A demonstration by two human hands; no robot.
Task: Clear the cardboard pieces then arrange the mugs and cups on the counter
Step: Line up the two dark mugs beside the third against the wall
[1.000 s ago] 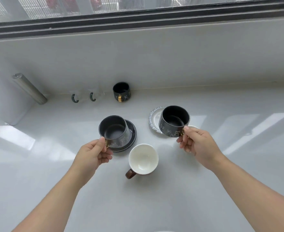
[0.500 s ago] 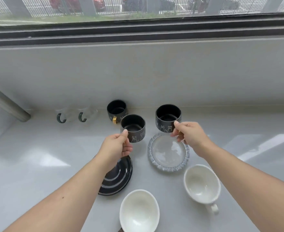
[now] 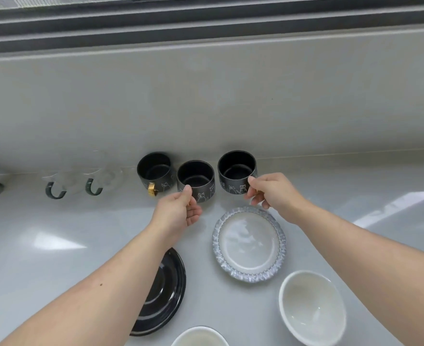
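matt black mugs, glossy black saucer, smooth pale counter, clear glass cups.

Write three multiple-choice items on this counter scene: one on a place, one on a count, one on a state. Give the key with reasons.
1. Where does the mug with the gold handle stand?
A. on the black saucer
B. by the back wall
C. in the white bowl

2. How many black mugs show?
A. two
B. three
C. five

3. What is the state of the clear-rimmed plate?
A. empty
B. holding a mug
C. upside down

Key:
1 B, it sits against the wall, left of the held mugs.
2 B, one standing, one in the left hand, one in the right hand.
3 A, nothing rests on it.
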